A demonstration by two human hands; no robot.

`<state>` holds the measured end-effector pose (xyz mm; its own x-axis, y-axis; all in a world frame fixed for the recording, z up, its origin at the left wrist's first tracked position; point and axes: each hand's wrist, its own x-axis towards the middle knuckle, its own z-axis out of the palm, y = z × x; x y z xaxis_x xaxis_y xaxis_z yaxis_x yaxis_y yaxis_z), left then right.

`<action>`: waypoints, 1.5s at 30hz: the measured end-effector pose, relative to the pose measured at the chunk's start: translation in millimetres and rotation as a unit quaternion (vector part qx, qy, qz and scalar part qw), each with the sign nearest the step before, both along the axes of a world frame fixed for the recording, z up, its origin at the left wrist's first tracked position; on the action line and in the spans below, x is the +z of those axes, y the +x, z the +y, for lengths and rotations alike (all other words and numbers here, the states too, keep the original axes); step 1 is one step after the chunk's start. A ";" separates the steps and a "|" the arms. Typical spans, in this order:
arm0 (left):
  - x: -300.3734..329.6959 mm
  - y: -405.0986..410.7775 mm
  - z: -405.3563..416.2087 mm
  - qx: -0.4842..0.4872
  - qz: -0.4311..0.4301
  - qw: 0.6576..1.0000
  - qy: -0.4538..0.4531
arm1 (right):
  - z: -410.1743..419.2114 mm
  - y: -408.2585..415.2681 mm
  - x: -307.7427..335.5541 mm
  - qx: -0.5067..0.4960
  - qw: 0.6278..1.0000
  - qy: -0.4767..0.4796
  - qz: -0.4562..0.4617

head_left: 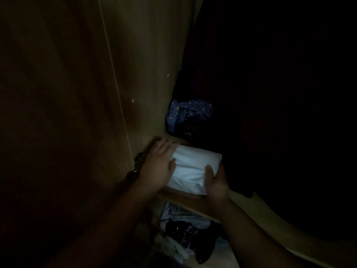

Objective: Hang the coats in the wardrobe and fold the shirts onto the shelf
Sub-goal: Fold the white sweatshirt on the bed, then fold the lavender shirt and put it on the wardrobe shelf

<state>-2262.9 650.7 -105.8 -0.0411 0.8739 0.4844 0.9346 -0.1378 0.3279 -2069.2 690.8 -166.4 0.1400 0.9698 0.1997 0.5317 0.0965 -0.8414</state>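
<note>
The left hand (pixel 157 164) lies flat, fingers straight, along the left side of a folded white shirt (pixel 193 167); the right hand (pixel 214 179) grips its near right corner, thumb on top. The shirt sits on the shelf (pixel 179 197), so this fold looks nearly placed. Dark garments (pixel 260 113) hang at right; loose clothes (pixel 189 229) lie below, seemingly unsorted.

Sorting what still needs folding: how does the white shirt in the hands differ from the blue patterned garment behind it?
The white shirt is plain and folded flat; the blue patterned garment is speckled and crumpled. The left hand and right hand touch the shirt; the garment lies untouched.
</note>
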 end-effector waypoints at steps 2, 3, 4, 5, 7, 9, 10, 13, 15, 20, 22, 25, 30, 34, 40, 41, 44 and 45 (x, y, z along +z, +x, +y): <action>-20.8 8.3 7.6 -0.010 0.045 0.996 -0.071 | 2.5 0.1 -3.4 -0.004 0.999 -0.016 -0.034; -31.5 9.8 11.2 0.002 0.057 0.994 -0.096 | 2.5 1.3 -1.6 -0.006 0.998 -0.020 -0.053; -40.4 10.8 14.2 0.009 0.062 0.992 -0.110 | 1.7 2.7 1.9 -0.016 0.996 -0.005 -0.083; -48.6 10.7 16.9 0.012 0.065 0.992 -0.104 | 1.8 4.5 5.3 -0.023 0.992 0.030 -0.124; -61.4 8.3 20.1 0.014 0.073 0.995 -0.065 | 1.2 9.7 14.3 0.024 0.964 0.128 -0.232; -69.9 4.1 22.7 0.016 0.081 0.997 -0.009 | 1.3 13.1 10.0 0.118 0.920 0.177 -0.329; -73.1 2.4 24.1 0.014 0.083 0.996 0.017 | 1.3 14.8 6.1 0.151 0.911 0.163 -0.348; -77.1 0.2 27.2 0.003 0.083 0.995 0.048 | 3.3 22.5 -5.5 0.175 0.919 0.075 -0.345; -79.5 -0.2 28.3 0.005 0.079 0.996 0.046 | 4.9 25.4 -7.9 0.193 0.918 0.042 -0.343; -66.0 2.4 21.9 0.007 0.103 0.990 -0.095 | -3.7 36.6 3.9 0.215 0.922 0.005 -0.321; -50.7 7.2 21.9 0.012 0.095 0.989 -0.117 | -16.9 47.4 15.4 0.206 0.932 0.002 -0.296; -22.7 38.8 9.9 -0.016 0.057 0.995 -0.077 | -53.9 76.6 35.3 0.166 0.952 0.016 -0.255; -9.7 158.5 -56.4 -0.158 -0.009 0.986 -0.050 | -152.0 164.4 55.8 0.073 0.958 0.044 -0.272; -22.1 273.5 -148.9 -0.287 0.005 0.954 -0.089 | -265.9 246.6 60.3 -0.037 0.950 0.016 -0.310; -49.9 426.6 -342.4 -0.446 0.014 0.889 -0.102 | -501.8 356.1 42.7 -0.182 0.933 -0.025 -0.310; -54.6 447.1 -376.5 -0.476 0.016 0.874 -0.097 | -541.5 368.8 36.3 -0.206 0.931 -0.035 -0.300; -66.0 505.2 -472.0 -0.570 0.036 0.816 -0.088 | -658.9 404.5 21.8 -0.287 0.913 -0.086 -0.276; -68.1 523.0 -500.6 -0.595 0.045 0.797 -0.096 | -695.4 416.5 19.9 -0.316 0.904 -0.104 -0.270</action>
<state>-1739.9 150.1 -173.9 0.8988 0.3272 0.2918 0.2011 -0.8991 0.3888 -1652.7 -4.7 -146.5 0.6146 0.7553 0.2275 0.7646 -0.4994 -0.4074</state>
